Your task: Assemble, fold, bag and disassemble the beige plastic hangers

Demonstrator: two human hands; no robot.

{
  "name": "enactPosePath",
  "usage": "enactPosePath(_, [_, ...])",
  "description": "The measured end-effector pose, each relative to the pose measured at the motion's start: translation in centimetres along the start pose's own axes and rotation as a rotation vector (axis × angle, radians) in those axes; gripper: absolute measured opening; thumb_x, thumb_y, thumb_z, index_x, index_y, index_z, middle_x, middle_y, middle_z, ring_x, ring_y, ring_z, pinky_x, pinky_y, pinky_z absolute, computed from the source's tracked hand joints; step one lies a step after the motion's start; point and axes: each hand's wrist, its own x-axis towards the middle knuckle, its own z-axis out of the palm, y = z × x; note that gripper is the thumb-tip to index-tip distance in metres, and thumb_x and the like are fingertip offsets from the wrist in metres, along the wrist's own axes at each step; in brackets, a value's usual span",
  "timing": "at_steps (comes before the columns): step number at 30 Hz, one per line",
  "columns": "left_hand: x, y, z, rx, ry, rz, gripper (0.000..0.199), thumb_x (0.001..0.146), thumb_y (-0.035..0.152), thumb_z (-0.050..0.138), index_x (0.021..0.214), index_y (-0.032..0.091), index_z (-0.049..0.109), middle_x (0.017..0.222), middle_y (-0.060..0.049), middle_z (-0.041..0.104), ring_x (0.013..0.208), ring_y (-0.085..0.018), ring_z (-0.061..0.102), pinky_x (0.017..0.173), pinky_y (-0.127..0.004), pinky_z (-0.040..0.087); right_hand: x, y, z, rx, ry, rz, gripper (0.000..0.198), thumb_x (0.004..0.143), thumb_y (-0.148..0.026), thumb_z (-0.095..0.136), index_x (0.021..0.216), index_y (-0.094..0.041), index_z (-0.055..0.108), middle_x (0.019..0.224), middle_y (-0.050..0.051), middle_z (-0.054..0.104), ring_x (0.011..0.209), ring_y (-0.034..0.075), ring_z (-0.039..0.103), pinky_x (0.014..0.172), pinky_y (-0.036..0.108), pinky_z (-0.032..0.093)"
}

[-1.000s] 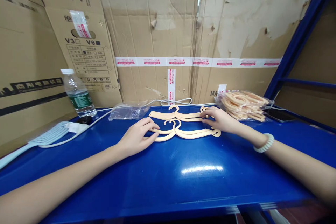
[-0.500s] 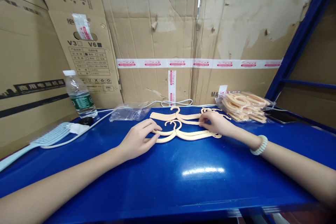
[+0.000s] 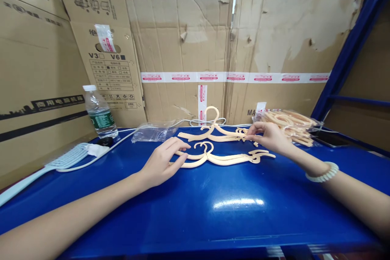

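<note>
Cream plastic hangers lie in two groups on the blue table (image 3: pixel 213 219), one behind the other at its middle. The near hangers (image 3: pixel 228 160) rest flat, hooks pointing to the far side. The left hand (image 3: pixel 164 160) is loosely curled about their left end, fingers and thumb parted; whether it grips them, I cannot tell. In the far group, the far hanger (image 3: pixel 230 132) has its hook raised, and the right hand (image 3: pixel 265 138) pinches its right end between thumb and fingertips.

As far as can be judged, the near group is set down and lined up, while the far hanger is mid-handling, not yet flat. More hangers sit bundled in a clear plastic bag (image 3: pixel 289 120) at the far right, touched by neither hand. Clear plastic wrap (image 3: pixel 154 132) lies at the far left, beyond the left hand.
</note>
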Motion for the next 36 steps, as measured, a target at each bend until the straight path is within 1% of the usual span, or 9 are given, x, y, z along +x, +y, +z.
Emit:
enactPosePath(6, [0.1,0.2,-0.3,0.073,0.054,-0.005,0.021,0.093,0.020,0.049,0.114,0.020,0.053,0.111,-0.008,0.058,0.109,-0.022,0.053,0.094,-0.039,0.045,-0.1,-0.4,-0.7,0.147,0.089,0.081,0.047,0.061,-0.062,0.078,0.067,-0.018,0.062,0.068,0.007,0.065,0.066,0.023,0.061,0.068,0.038,0.050])
enactPosePath(14, [0.2,0.1,-0.1,0.114,0.142,-0.053,0.033,0.092,0.021,0.051,0.124,0.020,0.048,0.128,-0.011,0.048,0.122,-0.025,0.046,0.104,-0.044,0.040,-0.6,-2.0,-0.2,0.184,-0.002,-0.007,0.043,0.066,-0.059,0.076,0.064,-0.019,0.061,0.070,0.005,0.067,0.073,0.024,0.063,0.076,0.040,0.048])
enactPosePath(17, [0.1,-0.2,0.1,0.050,0.077,-0.086,0.034,0.094,0.023,0.048,0.128,0.022,0.045,0.125,-0.010,0.053,0.113,-0.022,0.053,0.096,-0.040,0.046,-1.0,-2.5,0.2,0.176,-0.038,-0.041,0.040,0.070,-0.057,0.074,0.066,-0.019,0.062,0.072,0.005,0.067,0.072,0.023,0.062,0.074,0.038,0.047])
enactPosePath(21, [-0.3,-0.4,0.4,-0.049,-0.029,-0.111,0.030,0.099,0.025,0.041,0.128,0.022,0.046,0.103,-0.005,0.060,0.088,-0.016,0.059,0.080,-0.031,0.050,-1.5,-3.1,0.8,0.155,-0.071,-0.083,0.035,0.074,-0.052,0.073,0.068,-0.019,0.064,0.072,0.004,0.066,0.071,0.022,0.061,0.071,0.035,0.046])
enactPosePath(26, [-0.4,-0.3,0.6,-0.042,-0.108,-0.101,0.028,0.101,0.024,0.035,0.125,0.021,0.050,0.103,-0.006,0.057,0.093,-0.017,0.057,0.083,-0.031,0.047,-1.7,-3.8,1.4,0.171,-0.123,-0.125,0.035,0.077,-0.051,0.071,0.067,-0.019,0.063,0.071,0.004,0.066,0.071,0.021,0.061,0.073,0.035,0.046])
enactPosePath(28, [-0.3,-0.3,0.6,-0.043,-0.116,-0.114,0.027,0.101,0.023,0.033,0.120,0.020,0.053,0.103,-0.006,0.056,0.094,-0.017,0.057,0.084,-0.030,0.046,-1.5,-3.5,1.0,0.235,-0.124,-0.099,0.036,0.077,-0.053,0.070,0.073,-0.018,0.063,0.076,0.005,0.067,0.075,0.022,0.062,0.073,0.035,0.048])
enactPosePath(30, [-0.3,-0.3,0.7,-0.046,-0.123,-0.134,0.027,0.101,0.024,0.033,0.117,0.019,0.054,0.101,-0.006,0.055,0.092,-0.017,0.057,0.083,-0.030,0.046,-1.1,-2.6,0.0,0.290,-0.063,-0.046,0.038,0.079,-0.056,0.067,0.086,-0.018,0.064,0.085,0.006,0.068,0.080,0.022,0.063,0.073,0.034,0.050])
enactPosePath(33, [-0.3,-0.3,0.7,-0.052,-0.135,-0.146,0.027,0.101,0.024,0.032,0.116,0.019,0.054,0.100,-0.006,0.055,0.091,-0.017,0.056,0.082,-0.030,0.045,-0.2,-0.1,-1.9,0.126,0.034,-0.026,0.037,0.083,-0.054,0.061,0.096,-0.020,0.064,0.094,0.008,0.069,0.083,0.024,0.064,0.072,0.035,0.051])
enactPosePath(36, [-0.2,-0.4,0.8,-0.060,-0.145,-0.144,0.027,0.101,0.024,0.032,0.116,0.019,0.053,0.100,-0.005,0.054,0.091,-0.017,0.056,0.082,-0.030,0.044,0.3,2.6,-2.6,-0.255,-0.040,-0.158,0.029,0.087,-0.044,0.052,0.084,-0.020,0.067,0.084,0.009,0.070,0.077,0.026,0.064,0.070,0.038,0.051])
